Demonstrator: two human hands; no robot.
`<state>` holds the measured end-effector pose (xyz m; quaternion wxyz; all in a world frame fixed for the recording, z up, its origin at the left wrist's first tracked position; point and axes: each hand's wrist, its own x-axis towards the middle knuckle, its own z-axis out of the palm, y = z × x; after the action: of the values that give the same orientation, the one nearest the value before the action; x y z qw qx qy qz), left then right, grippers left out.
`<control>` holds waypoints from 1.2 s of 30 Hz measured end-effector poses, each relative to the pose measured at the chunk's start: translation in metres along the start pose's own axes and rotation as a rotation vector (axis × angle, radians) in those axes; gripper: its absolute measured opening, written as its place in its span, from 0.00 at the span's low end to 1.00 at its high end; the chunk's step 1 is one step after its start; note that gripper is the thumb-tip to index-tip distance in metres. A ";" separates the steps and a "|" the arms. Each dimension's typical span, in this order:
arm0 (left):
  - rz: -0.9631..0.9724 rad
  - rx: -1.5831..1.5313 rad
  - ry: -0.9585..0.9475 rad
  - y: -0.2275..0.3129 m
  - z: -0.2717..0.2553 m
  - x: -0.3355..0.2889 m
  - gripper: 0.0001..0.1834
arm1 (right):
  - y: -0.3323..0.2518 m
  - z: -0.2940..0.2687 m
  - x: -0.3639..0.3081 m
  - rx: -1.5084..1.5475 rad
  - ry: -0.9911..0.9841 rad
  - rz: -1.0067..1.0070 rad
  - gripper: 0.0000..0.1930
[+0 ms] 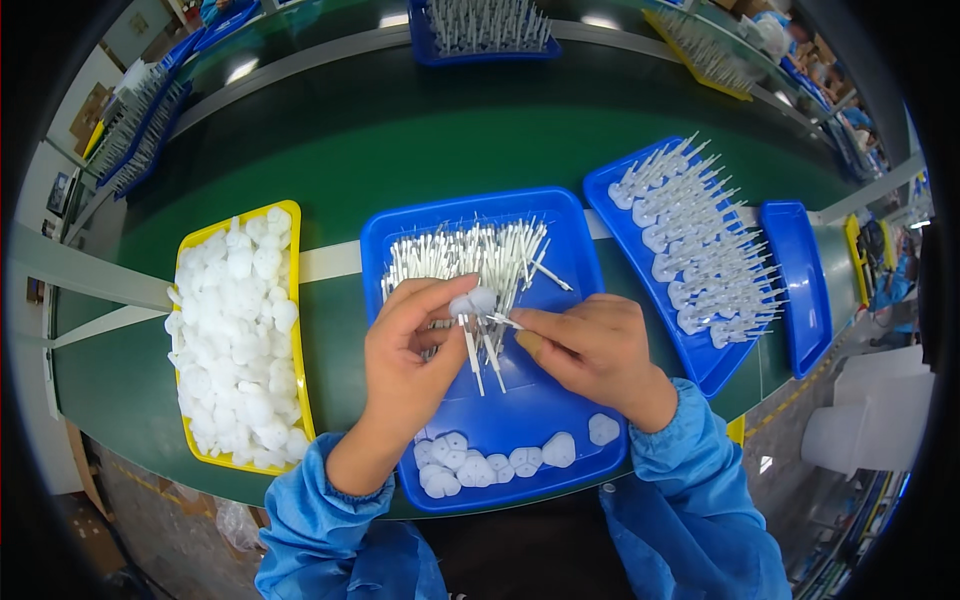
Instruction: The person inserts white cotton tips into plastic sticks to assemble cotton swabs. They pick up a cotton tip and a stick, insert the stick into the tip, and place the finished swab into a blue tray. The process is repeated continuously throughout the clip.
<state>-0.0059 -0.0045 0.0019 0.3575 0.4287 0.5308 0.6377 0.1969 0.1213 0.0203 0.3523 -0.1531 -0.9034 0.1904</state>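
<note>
Green conveyor belt (340,150) is pretty much covered in trays. Over the middle blue tray (520,410), a small white cap (474,301) is pinched by the left hand (405,350), while a thin white stick (503,320) is gripped by the right hand (590,345). More caps are heaped in the yellow tray (291,215) off to the left.

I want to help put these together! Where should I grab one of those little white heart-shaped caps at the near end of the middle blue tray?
Probably pinch a white cap by its two rounded sides, coming straight down from above. It lies flat and apart from its neighbours near the blue tray rim, so its edges are free. The left hand pinches one much like that.
</note>
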 end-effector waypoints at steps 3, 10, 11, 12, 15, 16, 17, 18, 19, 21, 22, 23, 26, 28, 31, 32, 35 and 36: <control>0.019 0.046 0.008 0.001 0.000 0.001 0.26 | 0.001 0.003 -0.001 0.051 0.004 0.038 0.13; 0.043 0.048 0.000 -0.004 0.001 0.000 0.24 | -0.005 0.000 -0.002 0.217 -0.027 0.249 0.11; 0.047 0.060 -0.013 -0.003 0.002 0.000 0.24 | -0.007 0.000 -0.003 0.228 -0.038 0.289 0.10; 0.026 0.066 -0.016 -0.002 0.002 -0.001 0.24 | -0.009 0.001 -0.003 0.241 -0.046 0.328 0.10; -0.011 0.125 -0.031 0.000 0.005 -0.003 0.24 | -0.008 0.005 -0.002 0.181 -0.004 0.266 0.08; -0.006 0.172 -0.042 0.001 0.006 -0.005 0.24 | -0.008 0.008 -0.003 0.186 0.015 0.264 0.07; -0.001 0.219 -0.053 0.002 0.007 -0.006 0.24 | -0.006 0.012 -0.006 0.191 0.033 0.261 0.06; 0.024 0.225 -0.031 0.001 0.009 -0.007 0.25 | -0.006 0.014 -0.005 0.195 0.051 0.251 0.05; 0.025 0.232 -0.032 0.000 0.009 -0.007 0.24 | -0.008 0.014 -0.005 0.241 0.031 0.331 0.05; 0.023 0.248 -0.035 0.000 0.008 -0.007 0.24 | -0.013 0.013 -0.006 0.335 -0.010 0.493 0.04; 0.044 0.265 -0.030 0.000 0.008 -0.007 0.24 | -0.014 0.012 -0.005 0.337 -0.037 0.521 0.04; 0.065 0.282 -0.026 0.000 0.009 -0.006 0.24 | -0.014 0.011 -0.003 0.338 -0.064 0.550 0.04; 0.109 0.377 -0.027 0.003 0.011 -0.007 0.24 | -0.010 0.012 -0.004 0.102 -0.010 0.334 0.05; 0.126 0.428 -0.026 0.005 0.011 -0.008 0.24 | -0.012 0.013 -0.004 -0.071 0.036 0.173 0.05; 0.129 0.449 -0.016 0.006 0.012 -0.008 0.24 | -0.018 0.012 -0.002 -0.180 0.045 0.101 0.04; 0.123 0.452 -0.011 0.006 0.012 -0.009 0.25 | -0.017 0.013 -0.002 -0.172 0.039 0.101 0.04; 0.077 0.459 -0.026 0.009 0.011 -0.013 0.25 | -0.005 0.014 -0.005 -0.006 0.016 0.154 0.04; 0.056 0.463 -0.033 0.010 0.011 -0.013 0.25 | -0.002 0.014 -0.005 0.076 0.007 0.178 0.04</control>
<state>0.0090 -0.0147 0.0103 0.2404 0.5244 0.6449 0.5014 0.1901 0.1146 0.0084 0.3428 -0.2201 -0.8771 0.2546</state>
